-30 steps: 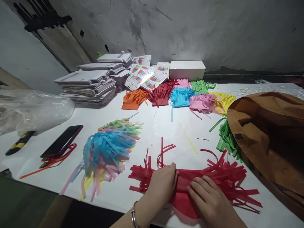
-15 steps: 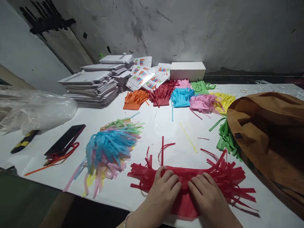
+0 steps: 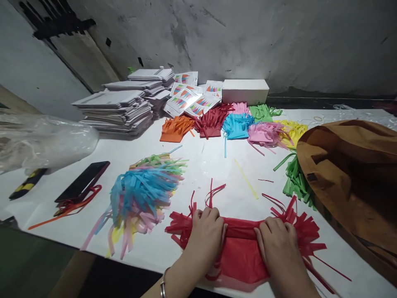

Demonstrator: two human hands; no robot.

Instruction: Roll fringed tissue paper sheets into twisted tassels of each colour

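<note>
A red fringed tissue paper sheet [image 3: 242, 256] lies at the table's front edge, its cut strips spreading to both sides. Across its upper part runs a folded band. My left hand [image 3: 207, 234] has its fingers curled over the left part of this band, and my right hand [image 3: 278, 240] grips the right part in the same way. The thumbs face each other with bare red paper between them. Left of the hands rests a pile of blue, pink, green and yellow tissue fringe [image 3: 139, 190].
Orange [image 3: 175, 130], blue [image 3: 238, 126] and other coloured fringe bundles line the back, before printed packets [image 3: 186, 99] and a white box [image 3: 245, 92]. White stacks [image 3: 114, 111] and a phone [image 3: 82, 182] are left. A brown bag [image 3: 350, 165] blocks the right side.
My hands have moved apart along the folded band, left hand slightly leftward and right hand rightward. More of the red paper shows between them.
</note>
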